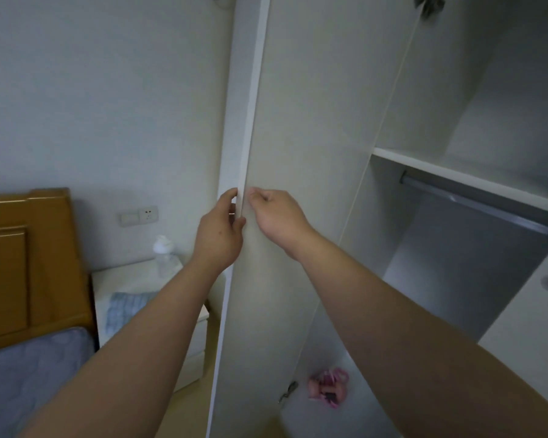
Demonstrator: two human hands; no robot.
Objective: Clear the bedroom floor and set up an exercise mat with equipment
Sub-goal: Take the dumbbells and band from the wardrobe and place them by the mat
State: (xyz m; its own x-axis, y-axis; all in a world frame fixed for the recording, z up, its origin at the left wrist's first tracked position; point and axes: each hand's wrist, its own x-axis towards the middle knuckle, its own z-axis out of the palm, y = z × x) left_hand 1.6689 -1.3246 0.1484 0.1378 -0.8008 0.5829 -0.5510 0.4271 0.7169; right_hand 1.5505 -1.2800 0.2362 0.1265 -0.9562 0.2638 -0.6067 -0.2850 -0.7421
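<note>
The open wardrobe door (pixel 291 153) is being held at its free edge by both hands: the fingers (pixel 231 197) of the left hand (pixel 219 235) are being clamped round the edge. Those of the right hand (pixel 276 216) are being kept curled, tips touching the inner face just beside it; whether they are gripping cannot be told. A pink object (pixel 328 387) is lying on the wardrobe floor, lower right of the door, and a bottle (pixel 164 251) is standing on the bedside bench (pixel 130 279) at left.

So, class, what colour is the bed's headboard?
The headboard is orange-brown wood; head view shows it.
</note>
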